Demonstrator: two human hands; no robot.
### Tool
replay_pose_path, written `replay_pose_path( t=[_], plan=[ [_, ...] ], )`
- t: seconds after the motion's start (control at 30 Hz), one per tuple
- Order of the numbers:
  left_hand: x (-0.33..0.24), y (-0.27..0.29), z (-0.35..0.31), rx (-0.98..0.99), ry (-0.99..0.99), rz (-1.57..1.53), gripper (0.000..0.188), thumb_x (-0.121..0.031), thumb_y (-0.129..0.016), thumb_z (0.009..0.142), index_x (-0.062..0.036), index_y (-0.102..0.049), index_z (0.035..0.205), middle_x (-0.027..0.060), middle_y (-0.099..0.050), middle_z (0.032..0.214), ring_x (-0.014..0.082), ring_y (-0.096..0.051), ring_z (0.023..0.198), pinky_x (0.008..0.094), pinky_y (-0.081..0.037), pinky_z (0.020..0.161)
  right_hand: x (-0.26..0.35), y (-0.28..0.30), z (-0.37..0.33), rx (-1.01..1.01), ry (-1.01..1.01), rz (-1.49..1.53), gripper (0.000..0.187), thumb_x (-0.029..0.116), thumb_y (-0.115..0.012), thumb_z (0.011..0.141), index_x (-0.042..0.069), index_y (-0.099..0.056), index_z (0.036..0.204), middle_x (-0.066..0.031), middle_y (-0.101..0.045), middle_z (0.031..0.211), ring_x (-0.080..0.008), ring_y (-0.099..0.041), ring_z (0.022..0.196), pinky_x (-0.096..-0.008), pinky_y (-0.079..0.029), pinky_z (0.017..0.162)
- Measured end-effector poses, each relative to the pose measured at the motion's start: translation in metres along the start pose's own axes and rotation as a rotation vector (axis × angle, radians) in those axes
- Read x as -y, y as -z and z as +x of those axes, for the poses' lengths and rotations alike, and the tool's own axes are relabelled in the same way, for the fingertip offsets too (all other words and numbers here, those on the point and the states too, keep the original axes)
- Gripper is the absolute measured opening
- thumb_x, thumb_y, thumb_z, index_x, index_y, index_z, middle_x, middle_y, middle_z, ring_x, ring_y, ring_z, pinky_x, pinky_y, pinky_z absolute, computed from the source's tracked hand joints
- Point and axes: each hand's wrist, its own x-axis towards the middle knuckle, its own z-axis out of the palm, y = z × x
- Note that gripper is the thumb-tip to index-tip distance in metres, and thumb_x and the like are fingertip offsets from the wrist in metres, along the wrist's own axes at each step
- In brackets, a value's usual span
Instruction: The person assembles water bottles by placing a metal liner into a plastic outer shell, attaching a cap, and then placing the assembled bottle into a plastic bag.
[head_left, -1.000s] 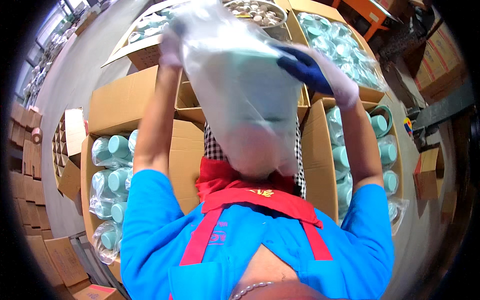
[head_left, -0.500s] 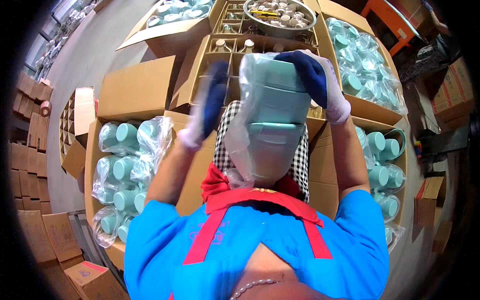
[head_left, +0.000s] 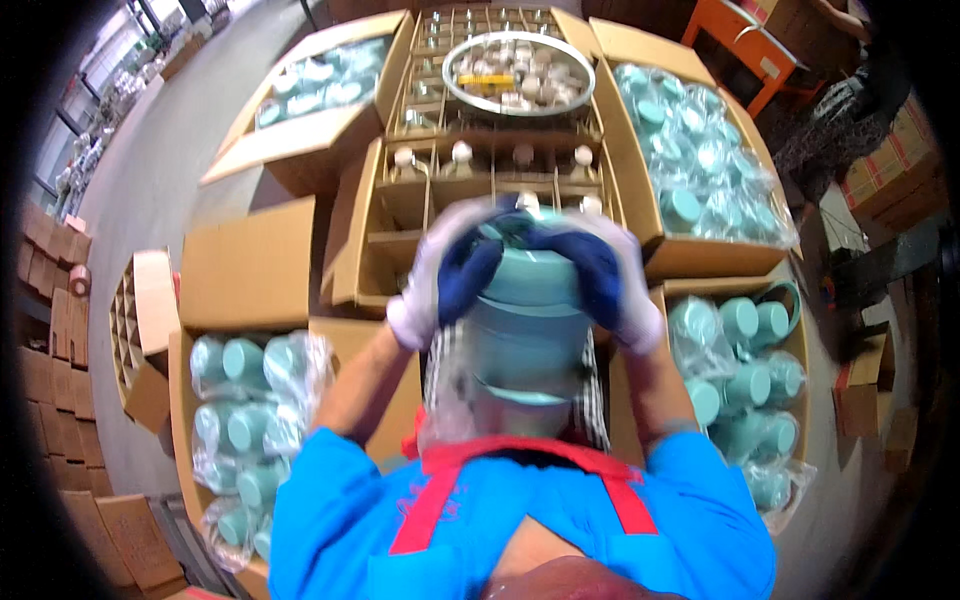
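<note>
A stack of teal plastic cups rises in front of my chest, blurred by motion. My left hand, in a white glove with a dark blue palm and fingers, curls round the upper left of the stack. On the upper right, my right hand, gloved the same way, is also closed round it. Both hands' fingertips meet near the top cup, where detail is smeared. Cloudy clear plastic shows at the stack's lower left. The lower end of the stack is hidden by my red apron.
Just ahead is a divided carton with white-capped glass bottles. Behind it, a metal bowl of caps rests on another divided carton. Cartons of bagged teal cups stand at left, right, far left and far right.
My left hand has come in from the left onto the stack. My right hand has shifted down with it, and the view has tilted so the cartons sit lower.
</note>
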Motion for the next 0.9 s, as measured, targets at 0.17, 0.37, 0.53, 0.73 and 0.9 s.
replay_pose_path(
  t=[0.17, 0.37, 0.53, 0.73, 0.9],
  plan=[
    [0.037, -0.025, 0.051, -0.215, 0.257, -0.278, 0.045, -0.031, -0.043, 0.103, 0.0021, -0.06, 0.129, 0.0203, -0.06, 0.134, 0.0288, -0.055, 0.128, 0.0424, -0.037, 0.113, -0.022, 0.024, 0.005, -0.047, -0.109, 0.463, 0.06, 0.049, -0.04, 0.101, 0.002, -0.074, 0.086, -0.0147, -0.073, 0.088, -0.0287, -0.071, 0.091, -0.0396, -0.05, 0.093],
    [0.02, 0.004, 0.058, 0.251, -0.28, 0.015, 0.04, -0.014, -0.061, 0.087, 0.0011, -0.06, 0.124, 0.0165, -0.06, 0.131, 0.0327, -0.056, 0.126, 0.0458, -0.038, 0.114, -0.111, 0.023, 0.005, -0.126, -0.227, 0.213, 0.037, 0.016, -0.047, 0.101, -0.005, -0.058, 0.128, -0.0181, -0.062, 0.129, -0.0271, -0.058, 0.122, -0.0397, -0.042, 0.108],
    [0.03, -0.001, 0.097, 0.395, -0.131, 0.264, 0.03, -0.015, -0.058, 0.09, -0.0042, -0.063, 0.118, 0.0155, -0.065, 0.122, 0.0321, -0.059, 0.122, 0.048, -0.039, 0.113, -0.113, 0.017, 0.005, -0.039, -0.104, 0.352, 0.032, 0.01, -0.062, 0.09, -0.002, -0.064, 0.12, -0.0192, -0.064, 0.127, -0.0308, -0.059, 0.123, -0.0465, -0.041, 0.111],
    [0.116, -0.001, 0.093, 0.222, -0.085, -0.134, 0.054, -0.04, -0.049, 0.101, 0.0004, -0.056, 0.136, 0.0199, -0.058, 0.136, 0.0318, -0.056, 0.127, 0.0425, -0.04, 0.11, -0.158, 0.001, 0.024, -0.061, -0.291, 0.641, 0.038, 0.02, -0.049, 0.101, -0.003, -0.058, 0.13, -0.0165, -0.065, 0.122, -0.0237, -0.062, 0.113, -0.0371, -0.048, 0.1],
    [0.234, 0.031, 0.18, -0.134, 0.563, -0.278, 0.034, -0.019, -0.04, 0.105, -0.0085, -0.063, 0.129, 0.0073, -0.069, 0.103, 0.015, -0.066, 0.082, 0.0281, -0.056, 0.072, -0.286, -0.024, 0.015, -0.298, -0.405, 0.29, 0.025, 0.016, -0.047, 0.104, 0.001, -0.059, 0.12, -0.0115, -0.066, 0.112, -0.0209, -0.064, 0.099, -0.0344, -0.053, 0.087]
  ],
)
